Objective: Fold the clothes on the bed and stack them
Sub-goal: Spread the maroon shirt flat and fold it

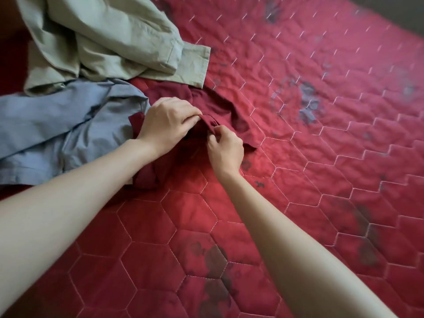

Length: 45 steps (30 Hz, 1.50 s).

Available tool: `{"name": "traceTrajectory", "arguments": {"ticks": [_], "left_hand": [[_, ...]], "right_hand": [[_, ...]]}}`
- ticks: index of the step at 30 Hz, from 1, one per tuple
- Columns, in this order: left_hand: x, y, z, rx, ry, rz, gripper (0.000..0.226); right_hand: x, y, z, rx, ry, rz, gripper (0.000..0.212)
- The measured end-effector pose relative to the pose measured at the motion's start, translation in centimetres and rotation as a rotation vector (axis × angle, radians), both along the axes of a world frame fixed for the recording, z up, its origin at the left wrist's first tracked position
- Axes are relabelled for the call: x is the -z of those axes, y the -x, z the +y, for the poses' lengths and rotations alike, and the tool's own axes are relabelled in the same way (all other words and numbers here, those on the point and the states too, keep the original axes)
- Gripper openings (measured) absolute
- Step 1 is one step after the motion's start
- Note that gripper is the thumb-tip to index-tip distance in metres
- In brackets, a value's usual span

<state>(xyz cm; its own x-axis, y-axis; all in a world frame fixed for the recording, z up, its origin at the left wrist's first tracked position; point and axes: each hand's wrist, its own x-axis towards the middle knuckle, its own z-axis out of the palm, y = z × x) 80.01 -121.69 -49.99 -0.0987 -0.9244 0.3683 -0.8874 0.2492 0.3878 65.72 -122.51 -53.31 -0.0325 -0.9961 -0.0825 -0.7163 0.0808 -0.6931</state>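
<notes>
Item 1: dark maroon cloth garment [220,111], crumpled, unfolded, lying on the bed at the middle of the view. Its left part is overlapped by the blue garment's edge; its right edge lies flat on the quilt. No label, brand or writing can be read on it.

Item 2: left hand [167,125], bare, forearm entering from the lower left. Grip: fingers curled over a raised fold of the maroon garment, bunching the cloth beneath them.

Item 3: right hand [226,150], bare, forearm entering from the lower right. Grip: thumb and fingertips pinching the same raised fold, just beside the left hand's fingers. The two hands nearly touch.

Item 4: pale blue woven cotton garment [57,129], crumpled, unfolded, at the left edge of the view, touching the maroon garment. No print or tag is legible.

Item 5: light khaki-green cotton garment [103,40], rumpled in a heap at the upper left, one hemmed end [195,65] stretched toward the middle of the bed. Its lower edge rests on the blue garment. No writing is visible.

Item 6: red quilted bed cover [321,157], stitched in pale thread in a hexagon pattern, wrinkled, carrying scattered dark grey blotches [307,102] toward the right and the lower middle. It bears no text.

All three garments lie loose together at the left side of the bed.
</notes>
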Motion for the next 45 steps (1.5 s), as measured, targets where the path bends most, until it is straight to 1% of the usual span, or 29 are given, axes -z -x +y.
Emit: {"name": "traceTrajectory", "arguments": {"ticks": [3,5,7,9,12,15,18,20,22,23,27,30,33,36,39,41,42,43,44,45], "left_hand": [[-5.9,1.8,-0.3,0.043,0.064,0.051,0.019],[-10.2,3.6,-0.3,0.072,0.126,0.076,0.019],[-14.7,5.8,-0.1,0.095,0.175,0.126,0.02],[-19.2,8.4,0.2,0.103,0.218,0.17,0.021],[-25.6,11.9,1.2,0.105,0.267,0.234,0.021],[-30.6,14.5,2.0,0.125,0.284,0.315,0.018],[-34.9,17.0,2.9,0.121,0.241,0.443,0.015],[-36.9,17.5,3.1,0.092,0.218,0.57,0.014],[-39.3,17.7,3.4,0.088,0.235,0.724,0.012],[-40.4,17.6,3.7,0.097,0.242,0.772,0.011],[-42.6,17.5,5.5,0.232,0.196,0.793,0.019],[-41.1,16.9,7.6,0.306,0.076,0.815,0.016],[-36.7,16.4,9.9,0.3,-0.053,0.713,0.015],[-30.1,16.8,13.3,0.292,-0.141,0.527,0.019],[-22.3,16.8,17.4,0.255,-0.305,0.315,0.023],[-17.8,16.9,20.5,0.274,-0.413,0.096,0.026],[-15.7,17.0,21.8,0.306,-0.465,-0.036,0.034],[-13.7,17.2,23.0,0.347,-0.526,-0.176,0.045],[-12.0,17.4,24.1,0.372,-0.598,-0.298,0.057],[-10.6,17.7,24.9,0.364,-0.661,-0.382,0.066]], "right_hand": [[-6.0,3.4,0.2,-0.023,0.122,0.001,0.015],[-10.3,6.0,0.9,-0.02,0.242,0.019,0.013],[-14.3,8.8,1.6,0.028,0.365,0.053,0.01],[-17.9,11.8,2.2,0.106,0.446,0.066,0.009],[-22.5,16.4,3.0,0.188,0.484,0.049,0.011],[-26.1,21.0,3.6,0.228,0.498,0.13,0.011],[-29.6,25.7,4.1,0.236,0.425,0.19,0.016],[-31.2,28.3,4.4,0.224,0.353,0.209,0.018],[-34.0,31.6,5.4,0.248,0.368,0.213,0.014],[-35.5,33.1,5.9,0.255,0.404,0.202,0.013],[-41.6,37.7,8.2,0.226,0.57,0.251,0.01],[-44.1,39.6,10.8,0.18,0.635,0.25,0.01],[-41.9,40.8,14.6,0.129,0.57,0.329,0.01],[-35.4,40.8,19.7,0.081,0.399,0.464,0.007],[-26.9,40.1,25.8,0.016,0.143,0.538,0.008],[-21.7,39.7,29.5,-0.025,-0.11,0.527,0.01],[-19.4,39.6,31.1,-0.061,-0.255,0.523,0.019],[-17.4,39.5,32.5,-0.11,-0.385,0.512,0.033],[-15.9,39.2,33.5,-0.147,-0.482,0.499,0.048],[-14.8,38.8,34.0,-0.154,-0.52,0.485,0.059]]}}
